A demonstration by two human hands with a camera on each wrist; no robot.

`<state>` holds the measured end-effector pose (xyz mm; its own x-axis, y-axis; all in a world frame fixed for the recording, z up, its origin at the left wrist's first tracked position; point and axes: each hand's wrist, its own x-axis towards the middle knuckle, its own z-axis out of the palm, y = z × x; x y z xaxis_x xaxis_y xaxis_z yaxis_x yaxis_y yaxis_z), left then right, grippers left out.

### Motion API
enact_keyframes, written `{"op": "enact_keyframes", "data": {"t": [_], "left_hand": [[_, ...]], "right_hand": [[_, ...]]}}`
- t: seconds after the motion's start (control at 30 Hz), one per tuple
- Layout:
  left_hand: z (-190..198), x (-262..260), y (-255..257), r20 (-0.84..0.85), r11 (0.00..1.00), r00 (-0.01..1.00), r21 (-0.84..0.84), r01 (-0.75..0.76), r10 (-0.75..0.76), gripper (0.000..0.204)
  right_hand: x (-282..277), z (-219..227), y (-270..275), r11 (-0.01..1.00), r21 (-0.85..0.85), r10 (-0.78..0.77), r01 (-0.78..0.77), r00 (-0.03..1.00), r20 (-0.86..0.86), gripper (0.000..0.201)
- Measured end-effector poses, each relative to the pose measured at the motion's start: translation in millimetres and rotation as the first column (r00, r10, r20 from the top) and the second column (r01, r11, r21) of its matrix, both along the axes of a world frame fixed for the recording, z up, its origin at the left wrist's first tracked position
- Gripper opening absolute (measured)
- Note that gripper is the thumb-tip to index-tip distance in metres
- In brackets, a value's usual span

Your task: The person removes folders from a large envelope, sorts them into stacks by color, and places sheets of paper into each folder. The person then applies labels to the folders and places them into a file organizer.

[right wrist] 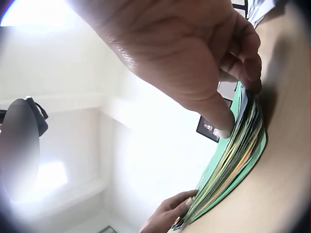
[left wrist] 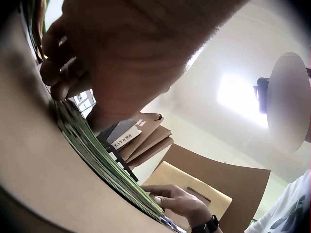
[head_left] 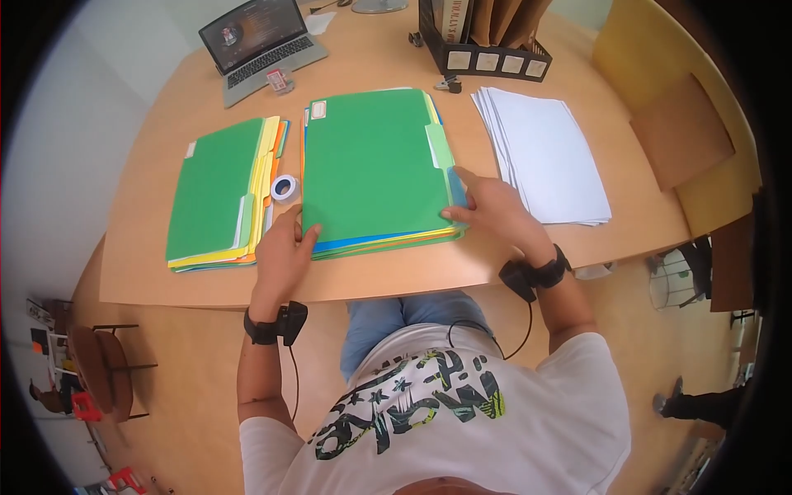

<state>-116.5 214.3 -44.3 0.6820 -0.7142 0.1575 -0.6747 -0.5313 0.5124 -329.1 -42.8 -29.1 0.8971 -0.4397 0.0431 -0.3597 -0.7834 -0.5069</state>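
Note:
A stack of file folders, green on top with colored edges below, lies in front of the person. At its near left corner the left hand holds the edge, thumb over the top and fingers bent against the side. The right hand grips the opposite side near a blue tab, its thumb on the top cover. Layered edges of the stack show in the right wrist view, with the fingers at the side. Left of it lies a second folder stack, beside a white tape roll.
White paper sheets lie to the right. Behind stand a laptop, a small red-and-white box, black clips and a black file holder with brown folders. A yellow panel borders the table's right side.

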Motion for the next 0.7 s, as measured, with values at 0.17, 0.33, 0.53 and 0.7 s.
{"op": "enact_keyframes", "data": {"t": [0.17, 0.33, 0.53, 0.7], "left_hand": [[-14.2, 13.3, 4.9, -0.138, 0.992, 0.99, -0.128, -0.002, -0.015, 0.037], [-14.0, 13.8, -3.1, -0.375, 0.885, 0.896, -0.464, 0.038, -0.235, 0.034], [5.3, 10.1, -7.7, -0.683, 0.792, 0.658, -0.572, -0.213, -0.316, 0.036], [27.1, 75.0, 32.9, -0.637, 0.634, 0.739, -0.669, -0.389, -0.219, 0.038]], "right_hand": [[-0.3, 1.8, 2.3, 1.0, 0.002, -0.001, 0.001, 1.0, -0.027, 0.067], [5.9, 3.9, -3.7, 0.998, -0.053, 0.038, -0.044, 0.993, -0.108, 0.062], [18.6, 18.8, -23.5, 0.999, 0.025, 0.042, -0.04, 0.995, -0.089, 0.048], [27.0, 5.4, -37.3, 0.999, 0.049, 0.002, -0.014, 0.973, 0.231, 0.038]]}}
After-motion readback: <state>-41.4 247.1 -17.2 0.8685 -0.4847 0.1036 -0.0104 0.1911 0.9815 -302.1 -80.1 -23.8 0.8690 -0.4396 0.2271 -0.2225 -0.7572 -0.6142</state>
